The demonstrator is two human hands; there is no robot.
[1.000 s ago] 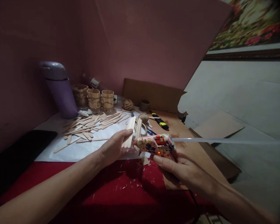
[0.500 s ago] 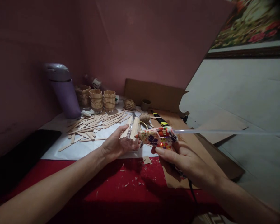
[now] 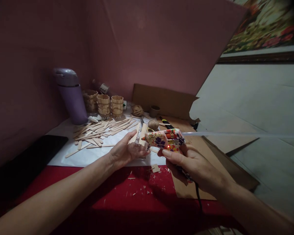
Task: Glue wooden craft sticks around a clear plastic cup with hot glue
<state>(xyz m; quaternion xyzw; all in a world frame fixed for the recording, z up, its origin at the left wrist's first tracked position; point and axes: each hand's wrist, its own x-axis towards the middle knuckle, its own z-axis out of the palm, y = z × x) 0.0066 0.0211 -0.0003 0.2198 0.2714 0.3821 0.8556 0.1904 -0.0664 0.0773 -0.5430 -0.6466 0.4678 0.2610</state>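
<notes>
My left hand (image 3: 126, 148) is closed around a clear plastic cup (image 3: 137, 140) that lies tilted, with flat wooden sticks (image 3: 143, 132) attached along its side. A strip of bare plastic shows between the sticks. In my right hand (image 3: 186, 160) is a flower-patterned glue gun (image 3: 163, 139) with a small red light lit. Its orange nozzle is right at the edge of the sticks; whether it touches them I cannot tell. A long clear glue stick (image 3: 225, 134) juts from the back of the gun.
Loose craft sticks (image 3: 100, 132) lie heaped on white paper (image 3: 61, 151). Behind them stand stick-covered cups (image 3: 117, 107) and a purple bottle (image 3: 73, 102). Twine balls (image 3: 137, 110), a small brown pot (image 3: 154, 111), a cutter (image 3: 165, 122) and cardboard (image 3: 196, 176) are further right. Wood scraps litter the red cloth (image 3: 127, 202).
The glue gun has shifted slightly up and left along the sticks, its tilt a little changed. The view has swung slightly left. Both hands keep their hold.
</notes>
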